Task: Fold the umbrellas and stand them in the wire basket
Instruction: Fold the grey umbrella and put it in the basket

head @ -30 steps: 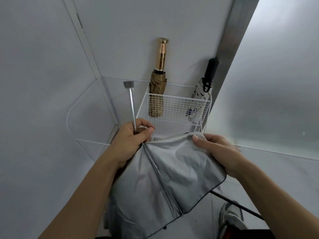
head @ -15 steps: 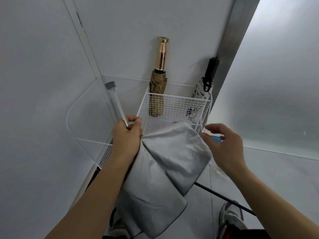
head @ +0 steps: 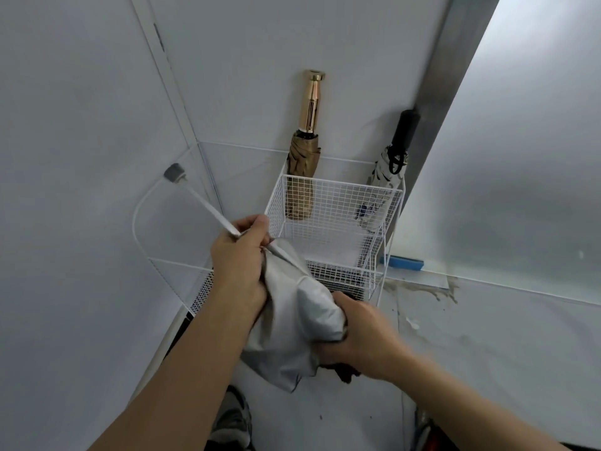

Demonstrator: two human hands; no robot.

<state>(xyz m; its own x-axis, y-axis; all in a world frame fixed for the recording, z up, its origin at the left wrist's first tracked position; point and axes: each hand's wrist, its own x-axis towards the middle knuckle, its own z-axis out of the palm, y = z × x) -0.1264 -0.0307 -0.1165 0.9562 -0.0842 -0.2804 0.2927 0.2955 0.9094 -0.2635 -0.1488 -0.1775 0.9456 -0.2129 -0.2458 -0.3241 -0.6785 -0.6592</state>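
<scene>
Nearest the camera, a shoe (head: pixel 232 418) stands on the floor below two forearms that reach toward the corner of the room. The right hand (head: pixel 367 340) has its fingers curled tight round the lower bunch of the grey umbrella (head: pixel 299 317). Half a second ago that hand hung off the cloth with its fingers spread, and a second ago it pinched the edge of a canopy lying wide and flat. The cloth is now gathered into a narrow roll, which I judge to be the main gain. The left hand (head: pixel 240 258) grips the top of the roll, fingers and thumb wrapped where the shaft (head: pixel 208 209) comes out. The shaft stood nearly upright before and now leans away to the left, its grey end cap (head: pixel 174 173) close to the left wall. The grey umbrella is held in the air just before the near left corner of the wire basket (head: pixel 344 186), not in it. Inside, a tan umbrella (head: pixel 304 177) with a gold handle stands at the far left corner and a white umbrella (head: pixel 387 177) with a black handle at the far right corner, both leaning on the wall. By my reading the roll still needs binding and the long shaft pushing in before this third one can join them.
</scene>
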